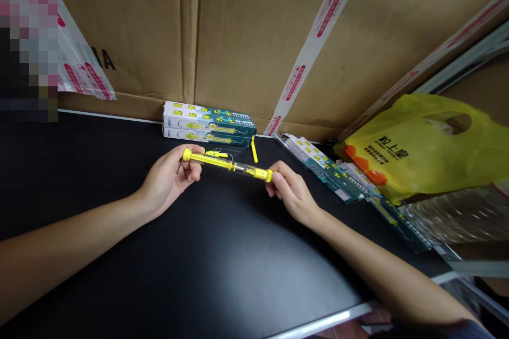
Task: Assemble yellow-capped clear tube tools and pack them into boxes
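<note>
A spring scale (226, 164), a clear tube with yellow parts inside and yellow ends, is held level above the black table. My left hand (170, 172) is closed around its left end, the thumb on top. At the other end, the fingers of my right hand (289, 190) pinch the yellow cap. Just behind the tube, a small yellow piece with a thin wire hook (217, 153) lies on the table, partly hidden by the scale. A short yellow stick (254, 150) leans at the corner of the printed boxes.
Printed spring-scale boxes (209, 123) are stacked at the back against a large cardboard wall (238, 37). More boxes (324, 167) lie to the right. Beyond them are a yellow plastic bag (429, 143) and a clear ribbed plastic bottle (457, 217). The black table (199, 275) has a metal front edge.
</note>
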`<action>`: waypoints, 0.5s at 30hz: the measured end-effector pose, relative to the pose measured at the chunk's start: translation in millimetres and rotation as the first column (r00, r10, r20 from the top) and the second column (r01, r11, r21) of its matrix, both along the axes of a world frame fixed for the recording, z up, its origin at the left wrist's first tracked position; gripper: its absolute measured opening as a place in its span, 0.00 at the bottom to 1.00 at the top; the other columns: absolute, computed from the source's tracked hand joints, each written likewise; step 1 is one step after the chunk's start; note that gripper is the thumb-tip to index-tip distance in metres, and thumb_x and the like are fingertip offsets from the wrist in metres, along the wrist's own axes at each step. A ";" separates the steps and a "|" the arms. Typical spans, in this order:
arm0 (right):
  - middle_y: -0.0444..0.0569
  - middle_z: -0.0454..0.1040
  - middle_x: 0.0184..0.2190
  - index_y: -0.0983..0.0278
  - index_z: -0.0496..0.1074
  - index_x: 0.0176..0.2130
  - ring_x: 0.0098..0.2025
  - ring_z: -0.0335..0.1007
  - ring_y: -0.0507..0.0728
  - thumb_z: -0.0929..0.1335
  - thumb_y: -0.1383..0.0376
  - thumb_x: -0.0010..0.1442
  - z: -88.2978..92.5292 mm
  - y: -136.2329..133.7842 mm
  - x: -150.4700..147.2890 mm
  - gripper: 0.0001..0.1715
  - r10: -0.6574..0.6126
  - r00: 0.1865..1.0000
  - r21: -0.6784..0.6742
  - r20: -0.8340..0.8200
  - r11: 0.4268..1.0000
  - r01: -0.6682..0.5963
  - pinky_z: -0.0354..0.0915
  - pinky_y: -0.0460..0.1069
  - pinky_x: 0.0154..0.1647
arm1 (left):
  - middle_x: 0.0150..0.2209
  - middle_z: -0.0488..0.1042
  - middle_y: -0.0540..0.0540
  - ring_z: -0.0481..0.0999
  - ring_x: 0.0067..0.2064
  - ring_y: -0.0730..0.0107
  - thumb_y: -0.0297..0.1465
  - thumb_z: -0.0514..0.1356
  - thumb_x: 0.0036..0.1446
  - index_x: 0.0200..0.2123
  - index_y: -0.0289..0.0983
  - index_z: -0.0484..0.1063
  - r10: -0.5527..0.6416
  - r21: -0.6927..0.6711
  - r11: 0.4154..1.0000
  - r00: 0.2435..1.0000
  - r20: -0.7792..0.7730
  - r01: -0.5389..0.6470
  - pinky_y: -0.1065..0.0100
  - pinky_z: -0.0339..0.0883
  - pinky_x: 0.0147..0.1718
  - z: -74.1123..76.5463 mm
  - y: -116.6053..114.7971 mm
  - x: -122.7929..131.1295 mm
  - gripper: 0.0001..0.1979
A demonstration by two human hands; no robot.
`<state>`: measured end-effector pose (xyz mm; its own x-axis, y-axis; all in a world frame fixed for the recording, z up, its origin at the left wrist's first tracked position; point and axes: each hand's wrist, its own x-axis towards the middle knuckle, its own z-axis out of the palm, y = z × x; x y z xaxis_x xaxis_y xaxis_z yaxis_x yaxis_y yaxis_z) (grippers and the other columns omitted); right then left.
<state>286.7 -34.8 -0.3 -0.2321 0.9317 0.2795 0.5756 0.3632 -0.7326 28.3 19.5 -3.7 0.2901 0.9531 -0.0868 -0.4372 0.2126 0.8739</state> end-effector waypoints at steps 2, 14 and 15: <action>0.42 0.64 0.22 0.61 0.60 0.34 0.24 0.58 0.50 0.56 0.55 0.68 -0.1 0.2 0.6 0.16 0.003 1.000 0.002 0.000 1.000 -0.003 0.55 0.46 0.26 | 0.18 0.65 0.51 0.64 0.22 0.76 0.31 0.49 0.63 0.36 0.35 0.71 -0.003 0.003 1.000 1.000 0.004 0.003 0.75 0.63 0.28 -0.5 0.3 -0.1 0.12; 0.41 0.65 0.22 0.61 0.62 0.35 0.24 0.60 0.50 0.57 0.57 0.68 -3.4 3.8 1.2 0.13 0.044 0.995 0.015 0.094 0.999 -0.046 0.57 0.46 0.29 | 0.16 0.63 0.52 0.62 0.20 0.76 0.39 0.46 0.65 0.34 0.35 0.71 -0.028 -0.015 0.999 0.999 0.021 0.028 0.75 0.63 0.26 2.9 -1.7 -0.4 0.19; 0.41 0.65 0.22 0.61 0.62 0.35 0.24 0.60 0.51 0.57 0.58 0.68 -3.4 3.8 0.9 0.13 0.050 0.994 0.015 0.097 0.999 -0.052 0.58 0.46 0.29 | 0.16 0.63 0.52 0.62 0.20 0.77 0.39 0.47 0.64 0.34 0.36 0.71 -0.025 -0.013 1.000 1.000 0.010 0.026 0.75 0.63 0.26 3.2 -2.0 -0.4 0.17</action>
<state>287.6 -30.9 -3.6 -0.3057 0.9133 0.2692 0.6238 0.4057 -0.6680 27.8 17.5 -0.5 0.3152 0.9441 -0.0966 -0.4401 0.2356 0.8665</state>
